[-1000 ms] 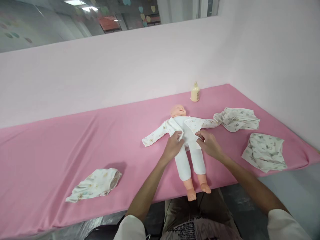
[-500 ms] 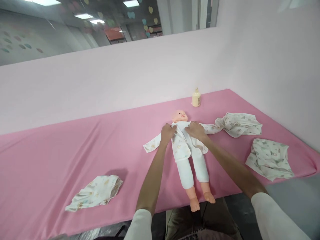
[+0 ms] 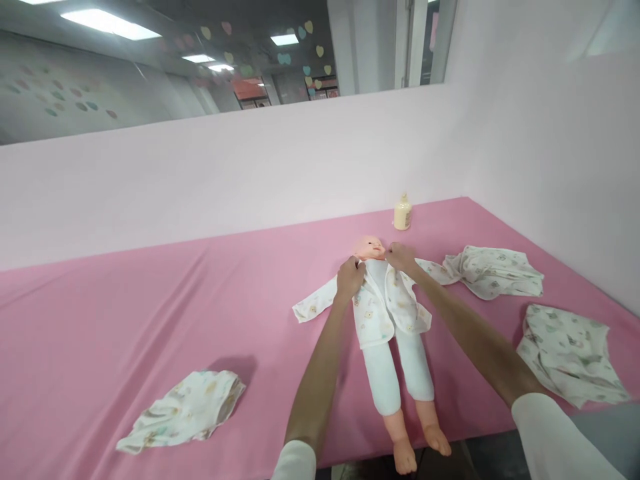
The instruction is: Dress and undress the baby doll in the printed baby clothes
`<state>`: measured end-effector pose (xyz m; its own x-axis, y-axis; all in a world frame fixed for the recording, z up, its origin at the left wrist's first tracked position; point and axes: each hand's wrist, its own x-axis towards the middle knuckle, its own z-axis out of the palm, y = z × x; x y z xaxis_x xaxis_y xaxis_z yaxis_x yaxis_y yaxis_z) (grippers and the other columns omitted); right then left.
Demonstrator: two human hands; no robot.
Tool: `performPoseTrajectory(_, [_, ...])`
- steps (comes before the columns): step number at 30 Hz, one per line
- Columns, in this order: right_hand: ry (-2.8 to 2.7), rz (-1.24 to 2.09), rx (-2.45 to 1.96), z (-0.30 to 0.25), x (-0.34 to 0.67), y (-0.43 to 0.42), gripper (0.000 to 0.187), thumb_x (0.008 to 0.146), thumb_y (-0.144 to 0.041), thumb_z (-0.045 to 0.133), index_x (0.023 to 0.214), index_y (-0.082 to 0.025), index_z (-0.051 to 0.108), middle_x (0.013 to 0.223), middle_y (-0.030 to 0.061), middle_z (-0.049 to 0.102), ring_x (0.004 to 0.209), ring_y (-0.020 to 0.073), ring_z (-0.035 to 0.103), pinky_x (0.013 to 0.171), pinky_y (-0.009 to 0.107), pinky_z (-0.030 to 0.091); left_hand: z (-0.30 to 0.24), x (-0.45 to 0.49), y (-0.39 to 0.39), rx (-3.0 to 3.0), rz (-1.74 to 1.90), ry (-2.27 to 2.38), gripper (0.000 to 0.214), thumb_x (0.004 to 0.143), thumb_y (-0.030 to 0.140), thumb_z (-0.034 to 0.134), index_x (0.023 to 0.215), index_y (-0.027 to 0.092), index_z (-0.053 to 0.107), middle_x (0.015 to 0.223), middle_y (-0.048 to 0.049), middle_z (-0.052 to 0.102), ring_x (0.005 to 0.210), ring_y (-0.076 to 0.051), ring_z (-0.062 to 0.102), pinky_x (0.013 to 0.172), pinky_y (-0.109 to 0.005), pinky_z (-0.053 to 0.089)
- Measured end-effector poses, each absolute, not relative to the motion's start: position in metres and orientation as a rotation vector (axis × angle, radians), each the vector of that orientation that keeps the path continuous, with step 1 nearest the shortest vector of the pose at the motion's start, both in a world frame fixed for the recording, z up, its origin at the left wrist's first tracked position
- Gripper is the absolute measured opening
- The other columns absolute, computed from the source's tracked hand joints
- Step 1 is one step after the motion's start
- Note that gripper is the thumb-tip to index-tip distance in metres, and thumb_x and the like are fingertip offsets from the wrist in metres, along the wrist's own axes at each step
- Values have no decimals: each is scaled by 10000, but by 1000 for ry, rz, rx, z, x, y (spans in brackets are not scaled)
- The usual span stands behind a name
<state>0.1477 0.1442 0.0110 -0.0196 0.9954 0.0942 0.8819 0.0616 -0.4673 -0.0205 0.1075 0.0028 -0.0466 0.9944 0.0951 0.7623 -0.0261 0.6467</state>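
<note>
A baby doll [image 3: 371, 247] lies on its back on the pink-covered table, feet toward me. It wears a white patterned baby jacket [image 3: 373, 317], open down the front over its white cloth body, with both sleeves stretched out sideways. At the collar on the doll's left-of-view shoulder, my left hand [image 3: 350, 277] is closed on the jacket's edge. My right hand [image 3: 400, 257] pinches the opposite collar edge beside the doll's chin. Fingertips of both hands are partly hidden.
Folded patterned cloth [image 3: 185, 410] lies at the left front. To the right are a bunched patterned garment [image 3: 500, 272], near the jacket sleeve, and another folded cloth [image 3: 573, 350]. A cream pump bottle [image 3: 403, 213] stands by the back wall [image 3: 225, 180] on the pink cover [image 3: 165, 300].
My right hand has moved up from the chest to the collar, and the jacket's right-of-view front panel now lies spread over the doll's side. The camera view has tilted up slightly.
</note>
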Motion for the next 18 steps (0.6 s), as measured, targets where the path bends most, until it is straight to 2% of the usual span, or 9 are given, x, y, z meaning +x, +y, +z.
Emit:
performPoseTrajectory(5, [-2039,446,-1779,11,129,136,171,858,-165,422,796,-175,580,877,71,667,811,187,603,646,261,385,3,-19,111,1870,832,1761,158,866,306,448,741,211,459,762,0,593,733,-155,527,644,-256,330])
performPoseTrajectory(10, [-1991,461,-1825,10,133,116,139,796,-146,442,852,-182,564,937,86,648,879,208,594,661,277,405,11,-12,102,1829,769,1786,71,832,243,479,772,205,480,796,-11,605,758,-164,544,650,-265,332])
performPoseTrajectory(14, [-1973,453,-1890,15,143,106,113,760,-164,464,821,-187,557,882,98,632,803,219,577,615,290,379,16,-4,95,1801,783,1929,72,834,191,454,770,198,486,874,-47,624,827,-191,568,677,-285,352])
performPoseTrajectory(18, [-1966,424,-1916,25,149,102,107,787,-207,443,766,-191,547,779,88,595,726,209,540,594,295,343,14,-2,95,1768,922,1968,108,861,184,432,764,194,480,897,-61,629,842,-188,570,714,-289,370])
